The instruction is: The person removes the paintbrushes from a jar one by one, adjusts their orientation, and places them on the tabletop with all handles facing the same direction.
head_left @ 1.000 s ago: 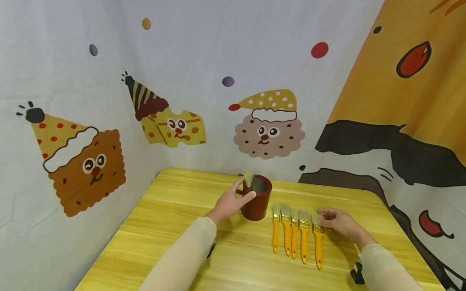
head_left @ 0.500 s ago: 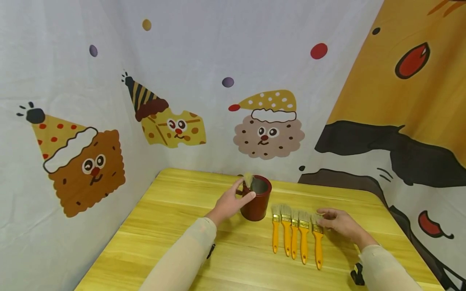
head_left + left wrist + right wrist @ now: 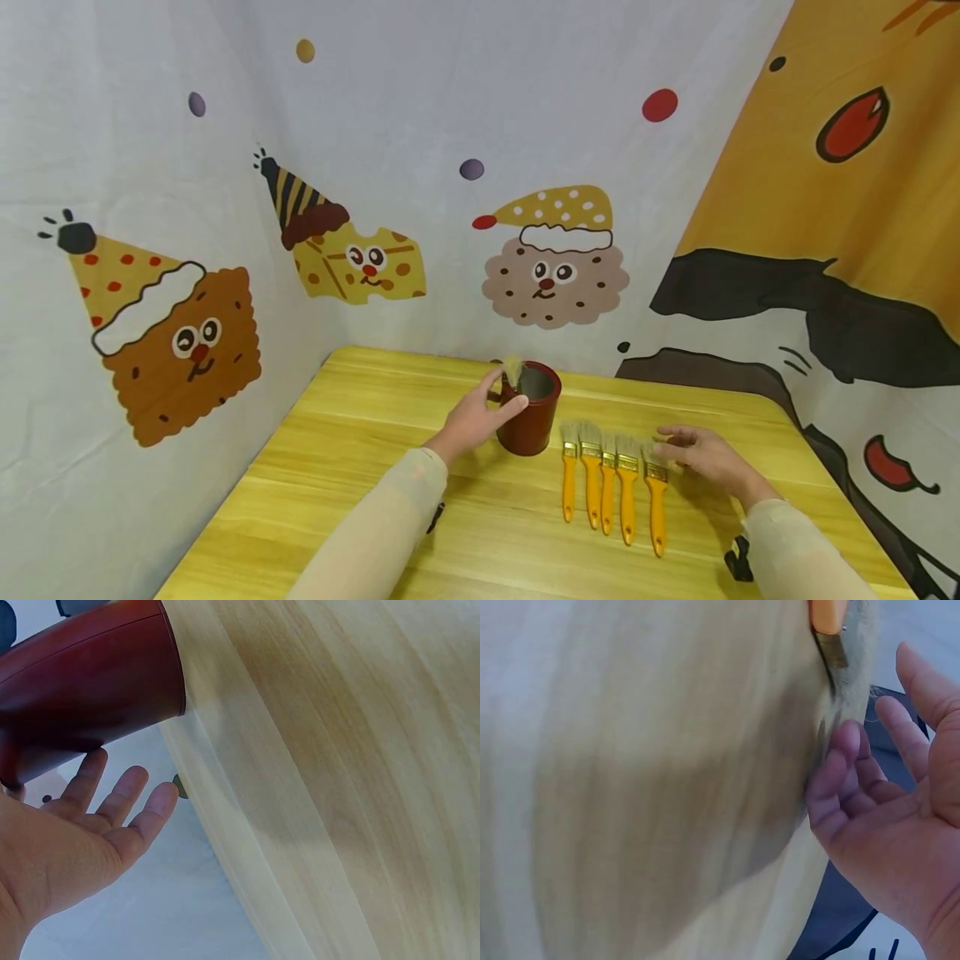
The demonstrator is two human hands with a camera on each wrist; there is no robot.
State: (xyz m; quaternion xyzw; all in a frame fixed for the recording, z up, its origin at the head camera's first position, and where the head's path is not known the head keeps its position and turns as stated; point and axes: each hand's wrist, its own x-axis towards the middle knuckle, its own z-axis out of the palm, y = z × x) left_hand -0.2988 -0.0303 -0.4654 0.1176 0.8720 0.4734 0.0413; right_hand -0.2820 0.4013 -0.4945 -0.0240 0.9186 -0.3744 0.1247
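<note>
A dark red cup point(image 3: 528, 412) stands at the back middle of the yellow wooden table point(image 3: 352, 467), and a brush's pale bristles point(image 3: 513, 367) stick up at its left rim. My left hand point(image 3: 480, 412) lies against the cup's left side with straight fingers. In the left wrist view that hand point(image 3: 67, 832) shows an open palm just under the cup point(image 3: 82, 682). Several yellow-handled brushes point(image 3: 607, 492) lie side by side to the right of the cup. My right hand point(image 3: 701, 457) hovers with loose fingers by the bristles of the rightmost brush point(image 3: 656, 508). The right wrist view shows that hand point(image 3: 900, 817) holding nothing.
Printed cartoon curtains point(image 3: 525, 250) close the table in at the back, left and right. The table's right edge point(image 3: 817, 467) runs close behind my right hand. Bare tabletop lies at the left and front.
My right hand's fingers have spread and shifted slightly right, away from the rightmost brush's bristles. The left hand and cup have not moved.
</note>
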